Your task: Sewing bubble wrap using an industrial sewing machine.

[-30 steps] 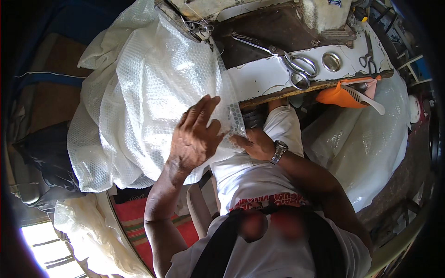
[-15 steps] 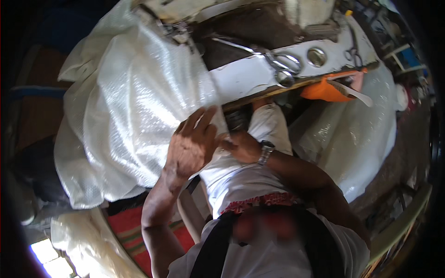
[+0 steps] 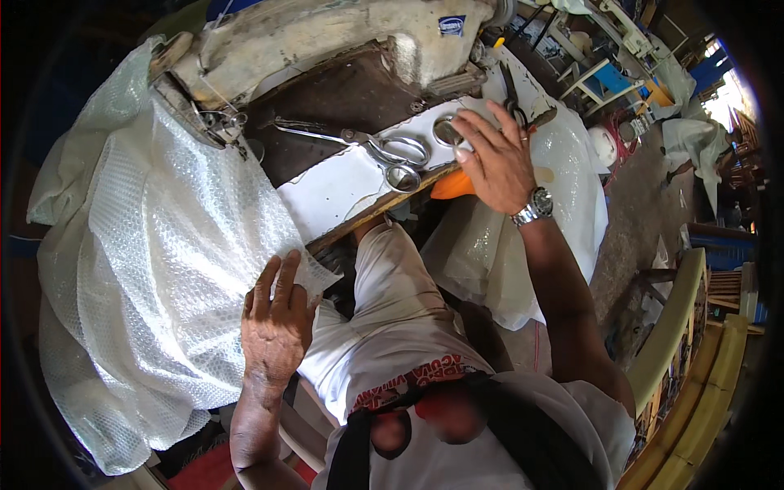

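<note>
A big sheet of clear bubble wrap [image 3: 163, 269] hangs in folds over the left end of the sewing table [image 3: 322, 198]. My left hand [image 3: 278, 331] rests on its near edge, fingers stretched out. Reaching over the table's right end, my right hand [image 3: 496, 167] has its fingers extended and holds nothing that I can see. Close to its fingertips is a round metal ring-like object [image 3: 446, 131]. Silver scissors [image 3: 376, 151] lie on the tabletop to the left of it. Under the hand, an orange item [image 3: 452, 185] shows at the table's edge, partly hidden.
An old, worn sewing machine [image 3: 318, 49] spans the back of the table. Dark-handled scissors [image 3: 511, 91] lie at the table's right end. More clear plastic sheeting [image 3: 563, 196] hangs below on the right. A cane chair or bench [image 3: 670, 343] stands at the near right.
My right hand has left the bubble wrap's edge and moved right and forward over the table. My left hand stays at the wrap. The view has shifted, showing more of the sewing machine.
</note>
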